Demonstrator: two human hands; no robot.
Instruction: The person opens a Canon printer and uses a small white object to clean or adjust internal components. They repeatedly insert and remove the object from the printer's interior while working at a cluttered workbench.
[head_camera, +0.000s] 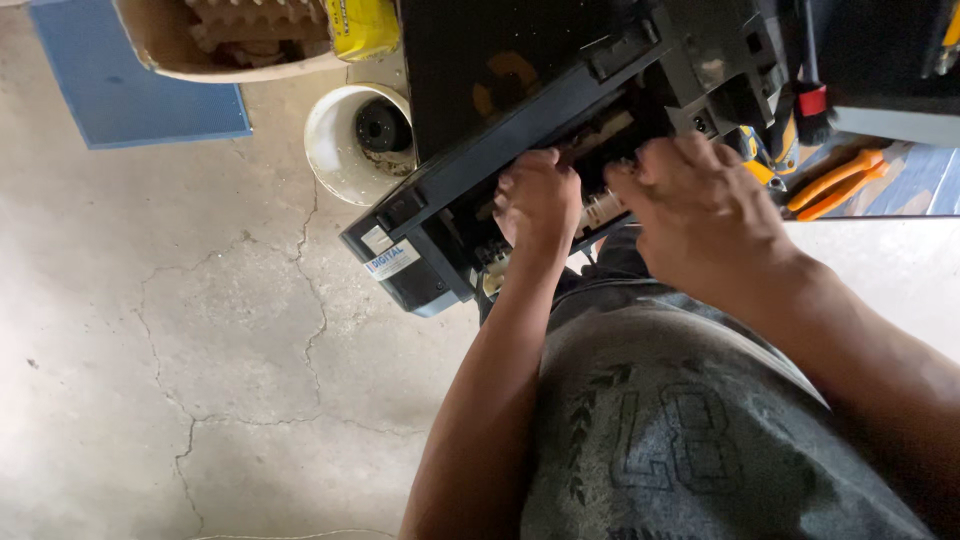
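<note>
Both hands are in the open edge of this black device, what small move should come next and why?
Probably ease the left hand slightly outward while the right hand steadies the black device: both sets of fingers are tucked into its open edge, hiding the internal parts there.

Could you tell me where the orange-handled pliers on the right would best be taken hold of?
Probably by the two orange handles, coming from the right: they lie flat, angled up to the right and uncovered, while the jaw end points left under the black device.

floor: cracked grey concrete (150, 330) | blue mat (130, 80) top left | daylight
</note>
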